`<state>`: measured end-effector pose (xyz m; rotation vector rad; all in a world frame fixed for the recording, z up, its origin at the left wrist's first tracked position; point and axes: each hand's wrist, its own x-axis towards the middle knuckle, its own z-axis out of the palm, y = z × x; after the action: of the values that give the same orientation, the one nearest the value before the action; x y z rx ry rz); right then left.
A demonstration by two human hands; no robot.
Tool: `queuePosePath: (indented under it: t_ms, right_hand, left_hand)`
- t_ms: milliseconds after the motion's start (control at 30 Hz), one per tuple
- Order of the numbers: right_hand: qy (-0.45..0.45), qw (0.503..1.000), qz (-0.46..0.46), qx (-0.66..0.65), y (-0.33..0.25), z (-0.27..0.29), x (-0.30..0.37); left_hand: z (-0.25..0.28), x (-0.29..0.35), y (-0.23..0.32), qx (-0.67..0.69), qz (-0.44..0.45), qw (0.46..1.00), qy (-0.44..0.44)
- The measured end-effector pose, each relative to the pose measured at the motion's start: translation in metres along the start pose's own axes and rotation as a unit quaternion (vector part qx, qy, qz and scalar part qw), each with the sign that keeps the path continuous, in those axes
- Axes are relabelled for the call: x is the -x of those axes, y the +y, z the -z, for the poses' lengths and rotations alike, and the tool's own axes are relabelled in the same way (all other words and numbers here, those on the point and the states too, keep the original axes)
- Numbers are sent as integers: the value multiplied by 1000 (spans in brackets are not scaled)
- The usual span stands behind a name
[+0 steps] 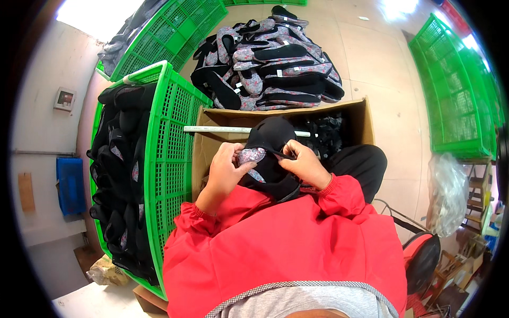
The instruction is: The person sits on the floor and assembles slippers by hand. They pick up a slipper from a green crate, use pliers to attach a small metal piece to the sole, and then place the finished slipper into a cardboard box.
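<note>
Over the cardboard box (356, 119), both hands grip a black shoe upper (271, 142): left hand (227, 168) fingers pinch its floral lining (250, 155), right hand (304, 163) fingers clasp its edge.

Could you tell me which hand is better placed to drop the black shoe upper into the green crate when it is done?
Probably the left hand: it grips the shoe upper on the side next to the green crate. The right hand sits farther off, pinching a small tool.
</note>
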<state>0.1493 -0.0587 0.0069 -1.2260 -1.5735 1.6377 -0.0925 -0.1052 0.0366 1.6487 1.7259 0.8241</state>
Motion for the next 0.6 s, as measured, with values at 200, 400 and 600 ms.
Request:
queuePosePath:
  t_ms: [200,400,600]
  right_hand:
    - [-4,994,37,107,-9,4,-11]
    - [-16,995,36,88,-1,-4,-11]
    - [-27,999,25,33,-7,-3,-3]
  left_hand:
    - [-11,-2,4,-114,-49,992,28]
    - [-38,6,-2,-201,-154,956,149]
    - [-51,-2,-9,-225,-189,930,219]
